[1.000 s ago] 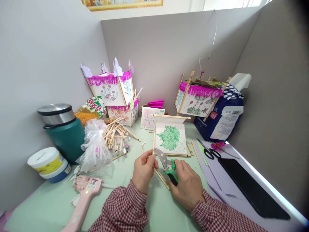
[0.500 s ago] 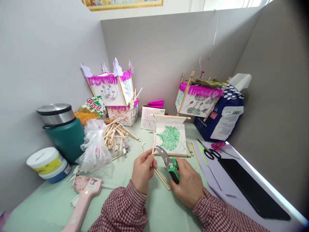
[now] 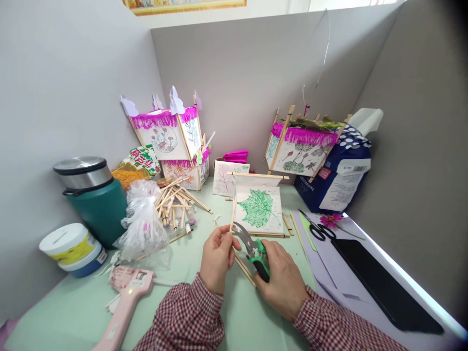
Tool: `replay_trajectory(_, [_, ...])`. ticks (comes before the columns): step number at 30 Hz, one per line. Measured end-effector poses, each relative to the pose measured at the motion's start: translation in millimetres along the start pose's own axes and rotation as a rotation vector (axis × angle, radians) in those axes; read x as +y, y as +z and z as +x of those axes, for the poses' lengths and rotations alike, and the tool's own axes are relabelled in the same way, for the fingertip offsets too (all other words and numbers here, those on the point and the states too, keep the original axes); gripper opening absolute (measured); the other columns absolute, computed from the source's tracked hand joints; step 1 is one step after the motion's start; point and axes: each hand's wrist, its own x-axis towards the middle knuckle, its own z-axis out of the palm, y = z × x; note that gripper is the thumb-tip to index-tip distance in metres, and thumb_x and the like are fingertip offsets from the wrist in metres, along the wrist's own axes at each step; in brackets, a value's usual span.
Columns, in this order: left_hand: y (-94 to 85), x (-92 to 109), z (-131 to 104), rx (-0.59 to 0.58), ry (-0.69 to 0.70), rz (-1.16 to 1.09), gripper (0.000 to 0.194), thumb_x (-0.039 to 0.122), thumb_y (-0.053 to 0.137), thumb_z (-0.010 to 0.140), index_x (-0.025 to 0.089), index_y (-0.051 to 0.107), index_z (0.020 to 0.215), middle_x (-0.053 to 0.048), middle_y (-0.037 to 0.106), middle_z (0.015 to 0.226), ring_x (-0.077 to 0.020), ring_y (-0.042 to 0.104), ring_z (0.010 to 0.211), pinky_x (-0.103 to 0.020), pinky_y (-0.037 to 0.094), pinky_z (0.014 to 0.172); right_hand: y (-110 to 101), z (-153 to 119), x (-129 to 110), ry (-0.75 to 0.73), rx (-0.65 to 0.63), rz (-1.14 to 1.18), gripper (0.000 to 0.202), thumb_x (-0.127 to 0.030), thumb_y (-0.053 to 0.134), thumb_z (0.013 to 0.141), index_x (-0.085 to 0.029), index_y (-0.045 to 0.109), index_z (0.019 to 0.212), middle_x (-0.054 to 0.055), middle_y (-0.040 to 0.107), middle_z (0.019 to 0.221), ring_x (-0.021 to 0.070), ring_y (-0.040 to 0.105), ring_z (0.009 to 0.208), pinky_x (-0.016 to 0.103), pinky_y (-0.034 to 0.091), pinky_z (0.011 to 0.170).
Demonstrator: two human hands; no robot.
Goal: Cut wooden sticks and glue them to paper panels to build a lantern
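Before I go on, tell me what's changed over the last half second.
The right hand has shifted slightly left with the green-handled cutter, bringing it back toward the stick in the left hand. Nothing was newly grasped or let go. The leaf drawing and pink glue gun stayed put.

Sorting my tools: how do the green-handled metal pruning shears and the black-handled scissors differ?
The green-handled metal pruning shears are gripped in the right hand; the black-handled scissors lie unheld. The shears show a broad, curved, silvery blade; the scissors' blades look slim and dark. The shears' grips mix green and black; the scissors' loops are all black. Both are cutting tools.
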Motion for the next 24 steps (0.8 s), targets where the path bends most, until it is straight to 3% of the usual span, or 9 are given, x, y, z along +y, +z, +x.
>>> replay_trajectory(24, [3.9,-9.5,-4.0,0.027,0.236,0.374,0.020,0.032,0.046,0.082,0.016,0.050,0.092,0.007,0.045,0.048,-0.0082,0.040,0.043,-0.019,0.032,0.045,-1.2,-1.0,-6.0,0.056,0.006,-0.002,0.048,-0.018,0.052,0.064,-0.018,0.043,0.111,0.009,0.054,0.097,0.0272,0.049,0.093,0.040,0.041,0.076])
